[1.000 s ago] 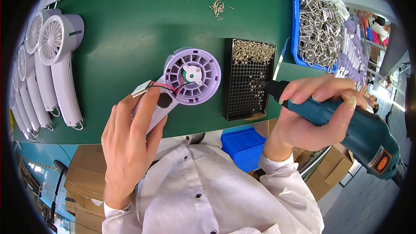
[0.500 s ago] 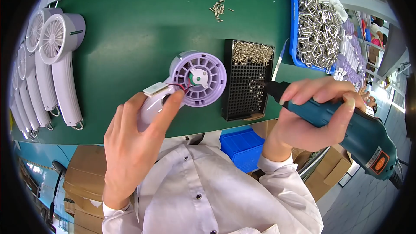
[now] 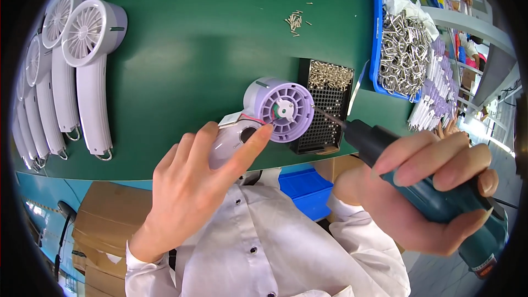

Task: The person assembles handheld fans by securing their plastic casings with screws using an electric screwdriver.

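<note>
- Head view, work piece: one handheld fan (image 3: 253, 102), pale purple, lay mid-table toward the near edge, its open side tilted up toward you.
- Left hand (image 3: 190, 187), yours: curled round the fan's handle, thumb stretched along it toward the ring.
- Right hand (image 3: 393, 217), yours: wrapped firmly round one teal electric screwdriver (image 3: 429, 203), its bit (image 3: 330, 116) pointing left at the ring's right rim; you could not have told contact from this angle.
- Done, as judged: slotted ring (image 3: 306, 124) seated in the head, white hub (image 3: 284, 110) at its centre.
- Left, as judged: red and black leads (image 3: 253, 119) and one white block (image 3: 230, 119) lay outside the handle, and no cover closed the ring; the unit seemed part-finished.
- Right of the fan: one black tray (image 3: 303, 69) of small screws (image 3: 330, 74), its near left part hidden from you by the ring.
- Far: loose screws (image 3: 295, 20), scattered.
- Far right: one blue bin (image 3: 377, 49) of metal loops (image 3: 406, 49), well apart from your work.
- Left: a row of fans (image 3: 85, 33) with grilles, loops visible on several handles.
- In the way: the leads, crossing close beside your thumb; the tray, crowding the bit's approach.
</note>
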`<control>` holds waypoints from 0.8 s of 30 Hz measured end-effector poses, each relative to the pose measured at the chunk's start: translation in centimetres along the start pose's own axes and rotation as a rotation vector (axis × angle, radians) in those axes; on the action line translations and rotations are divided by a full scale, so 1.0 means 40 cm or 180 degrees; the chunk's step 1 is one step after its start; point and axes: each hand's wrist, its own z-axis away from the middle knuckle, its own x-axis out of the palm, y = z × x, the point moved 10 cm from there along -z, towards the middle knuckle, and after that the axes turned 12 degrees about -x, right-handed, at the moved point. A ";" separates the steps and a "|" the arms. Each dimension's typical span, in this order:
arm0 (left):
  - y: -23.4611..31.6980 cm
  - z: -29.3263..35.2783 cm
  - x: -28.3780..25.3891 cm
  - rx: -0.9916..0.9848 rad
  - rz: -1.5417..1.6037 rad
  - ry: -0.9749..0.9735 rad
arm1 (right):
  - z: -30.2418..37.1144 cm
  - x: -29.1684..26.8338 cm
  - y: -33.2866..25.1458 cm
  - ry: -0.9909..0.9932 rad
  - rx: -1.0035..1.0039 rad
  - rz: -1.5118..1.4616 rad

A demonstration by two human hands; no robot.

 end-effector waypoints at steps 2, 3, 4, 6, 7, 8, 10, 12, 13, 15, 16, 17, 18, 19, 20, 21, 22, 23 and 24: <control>0.002 -0.002 -0.003 0.0026 -0.0006 0.0048 | -0.009 0.029 0.022 -0.0756 -0.0009 -0.0449; 0.004 -0.002 -0.003 0.0059 -0.0019 0.0071 | -0.002 0.028 0.033 -0.0524 0.0038 -0.0268; 0.004 -0.004 -0.002 0.0062 -0.0058 0.0055 | 0.002 0.019 0.042 -0.0291 0.0086 -0.0086; 0.002 -0.005 -0.003 0.0035 -0.0017 0.0024 | 0.001 0.025 0.048 -0.0421 0.0152 -0.0067; 0.000 -0.005 -0.003 0.0023 0.0018 -0.0003 | 0.000 0.028 0.050 -0.0421 0.0163 -0.0022; -0.005 -0.004 -0.004 0.0010 0.0015 -0.0004 | 0.000 0.031 0.052 -0.0420 0.0173 0.0024; -0.009 -0.005 -0.001 0.0032 0.0023 -0.0014 | -0.001 0.035 0.059 -0.0508 0.0179 0.0067; -0.012 -0.009 -0.004 -0.0044 0.0076 -0.0110 | 0.002 0.043 0.071 -0.0649 0.0193 0.0184; -0.014 -0.013 0.000 -0.0110 0.0126 -0.0207 | 0.006 0.048 0.082 -0.0708 0.0207 0.0254; -0.014 -0.015 0.003 -0.0135 0.0114 -0.0239 | 0.020 0.049 0.102 -0.0527 0.0118 0.0348; -0.016 -0.015 0.006 -0.0163 0.0094 -0.0268 | 0.021 0.048 0.108 -0.0481 0.0128 0.0358; -0.017 -0.014 0.007 -0.0177 0.0094 -0.0269 | 0.021 0.046 0.111 -0.0496 0.0105 0.0449; -0.016 -0.014 0.009 -0.0196 0.0116 -0.0291 | 0.020 0.047 0.112 -0.0495 0.0108 0.0455; -0.017 -0.013 0.010 -0.0215 0.0138 -0.0313 | 0.020 0.050 0.112 -0.0535 0.0095 0.0495; -0.017 -0.011 0.012 -0.0211 0.0143 -0.0316 | 0.019 0.053 0.111 -0.0575 0.0080 0.0534; -0.019 -0.010 0.015 -0.0212 0.0163 -0.0314 | 0.019 0.052 0.113 -0.0576 0.0079 0.0541; -0.020 -0.009 0.017 -0.0212 0.0183 -0.0310 | 0.021 0.054 0.117 -0.0602 0.0104 0.0502; -0.020 -0.010 0.015 -0.0208 0.0186 -0.0309 | 0.022 0.056 0.120 -0.0628 0.0128 0.0461; -0.021 -0.010 0.014 -0.0224 0.0212 -0.0347 | 0.022 0.053 0.123 -0.0631 0.0128 0.0462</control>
